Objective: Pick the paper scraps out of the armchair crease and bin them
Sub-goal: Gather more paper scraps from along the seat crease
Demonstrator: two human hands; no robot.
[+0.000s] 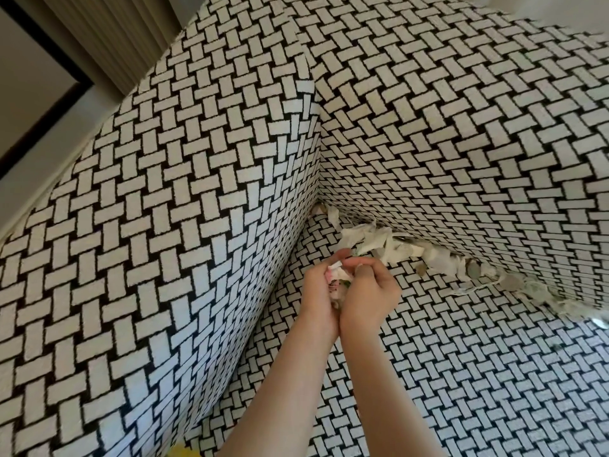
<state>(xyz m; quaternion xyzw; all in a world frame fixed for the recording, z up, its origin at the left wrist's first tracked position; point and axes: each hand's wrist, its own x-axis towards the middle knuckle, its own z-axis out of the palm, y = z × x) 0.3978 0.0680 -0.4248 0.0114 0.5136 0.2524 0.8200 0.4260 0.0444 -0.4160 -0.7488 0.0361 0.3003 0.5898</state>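
Note:
Torn white paper scraps point(379, 244) lie along the crease where the seat of the black-and-white woven armchair point(164, 225) meets its backrest, running from the corner toward the right. My left hand point(318, 293) and my right hand point(369, 291) are pressed together over the seat just in front of the crease. Between them they hold a small bundle of scraps point(336, 278), white with pink and green bits, fingers curled around it. No bin is in view.
The left armrest point(148, 275) rises close beside my left forearm. More scraps, threads and a few grey round pieces point(509, 282) sit further right in the crease. Something yellow point(181, 451) shows at the bottom edge. A curtain point(108, 37) hangs behind the chair.

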